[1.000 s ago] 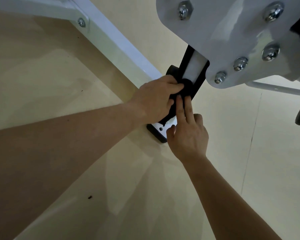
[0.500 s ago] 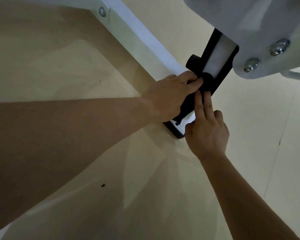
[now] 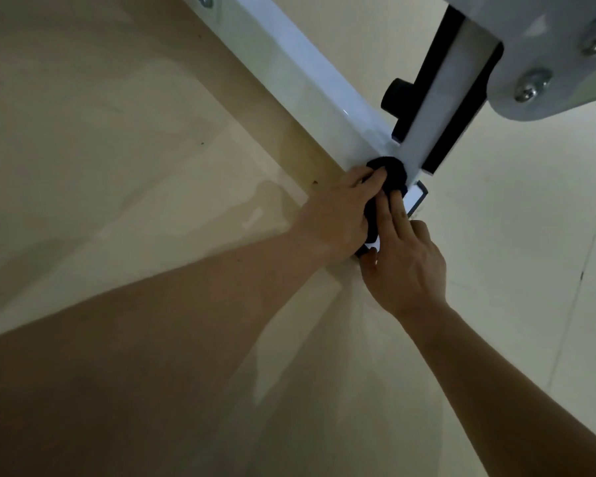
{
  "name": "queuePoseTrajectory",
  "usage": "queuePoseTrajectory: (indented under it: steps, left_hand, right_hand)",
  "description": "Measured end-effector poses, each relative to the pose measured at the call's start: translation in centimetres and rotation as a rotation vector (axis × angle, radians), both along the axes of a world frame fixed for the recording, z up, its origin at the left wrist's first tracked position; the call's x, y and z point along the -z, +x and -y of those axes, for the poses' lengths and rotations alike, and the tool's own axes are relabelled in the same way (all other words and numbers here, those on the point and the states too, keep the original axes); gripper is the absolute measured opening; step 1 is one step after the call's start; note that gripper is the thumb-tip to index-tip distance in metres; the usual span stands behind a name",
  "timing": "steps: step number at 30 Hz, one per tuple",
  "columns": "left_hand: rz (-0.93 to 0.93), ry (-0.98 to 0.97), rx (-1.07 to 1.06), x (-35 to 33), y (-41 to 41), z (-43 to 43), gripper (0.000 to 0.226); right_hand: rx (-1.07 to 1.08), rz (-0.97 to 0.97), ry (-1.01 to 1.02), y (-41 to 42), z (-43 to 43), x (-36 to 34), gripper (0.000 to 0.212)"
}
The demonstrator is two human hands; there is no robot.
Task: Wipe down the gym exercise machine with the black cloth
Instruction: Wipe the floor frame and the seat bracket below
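Observation:
The white exercise machine's floor beam [image 3: 300, 67] runs from the upper left down to a joint where a white upright post [image 3: 441, 94] with black side trim rises. The black cloth [image 3: 387, 173] is bunched at that joint, at the foot of the post. My left hand [image 3: 338, 211] pinches the cloth from the left. My right hand [image 3: 406, 259] presses two straight fingers on the cloth from below. A white base foot [image 3: 414, 197] with a dark edge shows just right of the fingers.
A black knob [image 3: 396, 96] sticks out left of the post. A white bracket plate [image 3: 561, 53] with chrome bolts hangs overhead at the upper right. Beige floor [image 3: 117, 166] spreads all around, with a tile seam [image 3: 578, 280] on the right.
Both hands and the cloth have slid down the post to its foot at the joint. The view has shifted, so the bracket plate sits further up and right.

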State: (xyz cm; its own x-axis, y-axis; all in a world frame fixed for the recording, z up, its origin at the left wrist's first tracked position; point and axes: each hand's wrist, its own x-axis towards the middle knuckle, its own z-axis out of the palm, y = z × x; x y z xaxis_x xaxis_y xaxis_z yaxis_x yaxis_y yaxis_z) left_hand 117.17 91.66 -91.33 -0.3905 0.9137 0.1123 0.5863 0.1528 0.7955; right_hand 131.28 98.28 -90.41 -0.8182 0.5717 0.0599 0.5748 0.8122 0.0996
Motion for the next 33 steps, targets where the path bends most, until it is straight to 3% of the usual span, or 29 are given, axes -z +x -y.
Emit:
queuePoseTrajectory:
  steps: [4, 7, 14, 18, 23, 33]
  left_hand:
    - [0.21, 0.129, -0.205, -0.2, -1.2, -0.3, 0.066]
    - [0.219, 0.185, -0.234, -0.4, -3.6, -0.7, 0.067]
    - [-0.415, -0.036, -0.148, -1.4, -7.8, -1.5, 0.061]
    - [-0.597, -0.044, -0.103, -1.4, -8.0, -2.0, 0.05]
    - [-0.716, -0.015, -0.141, -1.2, -11.3, -1.4, 0.041]
    - [-0.714, -0.167, -0.207, -3.0, -22.3, -0.9, 0.022]
  right_hand:
    - [-0.065, -0.027, -0.006, -3.1, -0.6, -1.8, 0.081]
    - [-0.074, -0.025, -0.008, -6.3, -1.6, -2.9, 0.077]
    - [0.064, 0.035, -0.125, -8.6, -0.6, -3.1, 0.083]
    - [0.07, 0.013, -0.079, -7.7, -0.1, -2.9, 0.083]
    - [0.078, -0.004, -0.155, -11.0, 0.0, -1.5, 0.082]
    - [-0.067, -0.045, -0.197, -22.0, -0.1, -1.7, 0.088]
